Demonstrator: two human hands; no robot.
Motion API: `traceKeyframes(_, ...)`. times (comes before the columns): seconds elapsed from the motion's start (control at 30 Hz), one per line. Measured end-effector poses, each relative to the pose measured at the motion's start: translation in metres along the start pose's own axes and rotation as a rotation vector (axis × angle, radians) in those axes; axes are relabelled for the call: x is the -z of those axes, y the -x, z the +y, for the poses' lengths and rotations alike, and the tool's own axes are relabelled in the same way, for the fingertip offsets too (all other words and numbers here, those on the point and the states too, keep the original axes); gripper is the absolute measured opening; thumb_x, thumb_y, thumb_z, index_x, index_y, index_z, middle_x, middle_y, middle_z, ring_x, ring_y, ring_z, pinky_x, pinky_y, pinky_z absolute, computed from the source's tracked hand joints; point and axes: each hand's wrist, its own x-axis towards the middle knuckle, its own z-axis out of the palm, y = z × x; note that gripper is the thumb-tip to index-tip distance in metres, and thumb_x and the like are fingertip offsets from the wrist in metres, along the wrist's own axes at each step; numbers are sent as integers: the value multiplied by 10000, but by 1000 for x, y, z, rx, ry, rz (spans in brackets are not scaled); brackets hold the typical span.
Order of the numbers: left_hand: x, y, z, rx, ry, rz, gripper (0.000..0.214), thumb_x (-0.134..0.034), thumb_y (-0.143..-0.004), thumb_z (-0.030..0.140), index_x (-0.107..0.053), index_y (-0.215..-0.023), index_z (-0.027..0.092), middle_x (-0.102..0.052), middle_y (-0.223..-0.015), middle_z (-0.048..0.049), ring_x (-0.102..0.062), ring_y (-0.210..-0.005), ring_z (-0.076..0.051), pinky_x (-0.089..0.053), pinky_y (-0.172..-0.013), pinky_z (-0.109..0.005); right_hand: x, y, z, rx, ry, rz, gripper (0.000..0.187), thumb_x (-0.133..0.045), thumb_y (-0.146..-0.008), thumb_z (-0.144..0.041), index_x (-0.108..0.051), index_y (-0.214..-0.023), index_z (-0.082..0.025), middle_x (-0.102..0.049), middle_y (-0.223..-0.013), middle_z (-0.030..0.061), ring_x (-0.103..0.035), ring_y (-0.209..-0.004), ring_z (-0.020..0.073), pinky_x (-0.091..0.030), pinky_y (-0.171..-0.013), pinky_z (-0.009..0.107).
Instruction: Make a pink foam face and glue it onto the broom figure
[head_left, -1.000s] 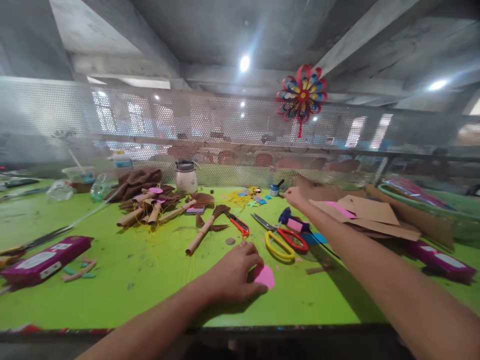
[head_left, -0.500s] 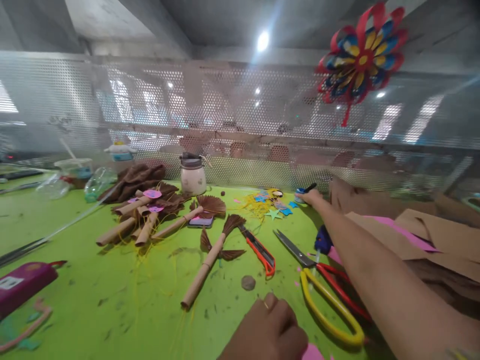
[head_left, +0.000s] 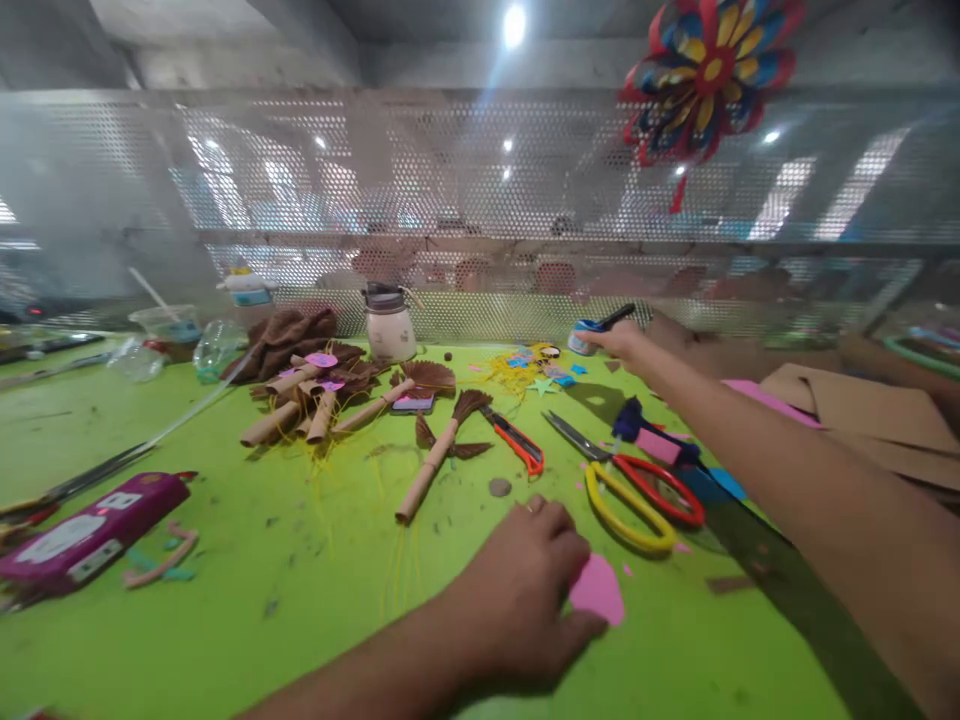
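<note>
My left hand (head_left: 529,580) is low in the middle of the head view, its curled fingers and thumb around the edge of a rounded pink paper piece (head_left: 598,592). My right hand (head_left: 621,342) reaches far forward and grips a small blue-and-white tub (head_left: 585,338), which is raised over the green table with its shadow below. A black pen-like stick (head_left: 617,316) juts out at the same hand; how it is held is unclear. Between my arms lie scissors (head_left: 600,455) with yellow and red handles, an orange utility knife (head_left: 521,445) and a brown paper roll with pleated leaves (head_left: 431,470).
More brown paper rolls (head_left: 321,415) are piled at the left, near a white jar (head_left: 390,330). Yellow strings and paper stars (head_left: 541,386) lie at the back. A purple box (head_left: 97,530) is at left, cardboard (head_left: 877,405) at right. A perforated screen (head_left: 480,220) rises behind.
My right hand has lifted the tub off the table. The view has shifted, so more of my left hand and the pink paper shows.
</note>
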Motion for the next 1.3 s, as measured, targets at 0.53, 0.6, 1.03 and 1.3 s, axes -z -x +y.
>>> traceKeyframes(0.53, 4, 1, -1, -47, -62, 124, 276, -564, -855, 415, -650, -945, 170, -640, -998, -87, -586, -906, -229, -454, -796, -338, 24, 216, -2, 59, -148, -481, 229, -853, -486, -290, -712, -601, -150, -691, -607, 22, -579, -591, 164, -467, -562, 276)
traceKeyframes(0.6, 4, 0, -6, 57, 14, 196, 162, -559, -821, 318, -634, -844, 176, -650, -866, -50, -585, -782, -190, -459, -717, -303, 24, 216, -4, 83, -136, -483, 238, -867, -456, -279, -694, -567, -159, -665, -560, 14, -567, -577, 164, -440, -527, 259)
traceKeyframes(1.03, 32, -42, -33, 209, 189, 205, 787, -726, -627, 266, -459, -1356, 137, -644, -1200, -131, -614, -1048, -248, -484, -929, -375, 52, 204, 4, 30, -455, -472, 546, -822, -552, -347, -663, -1034, -147, -537, -543, -65, -457, -456, 96, -355, -443, 226)
traceKeyframes(1.3, 4, -54, -26, 224, 164, 262, 838, -739, -669, 286, -390, -1418, 148, -649, -1152, -147, -627, -1014, -272, -492, -898, -413, 41, 203, 3, 163, -449, -434, 385, -741, -654, -499, -656, -773, -143, -517, -566, -47, -389, -486, 86, -301, -479, 242)
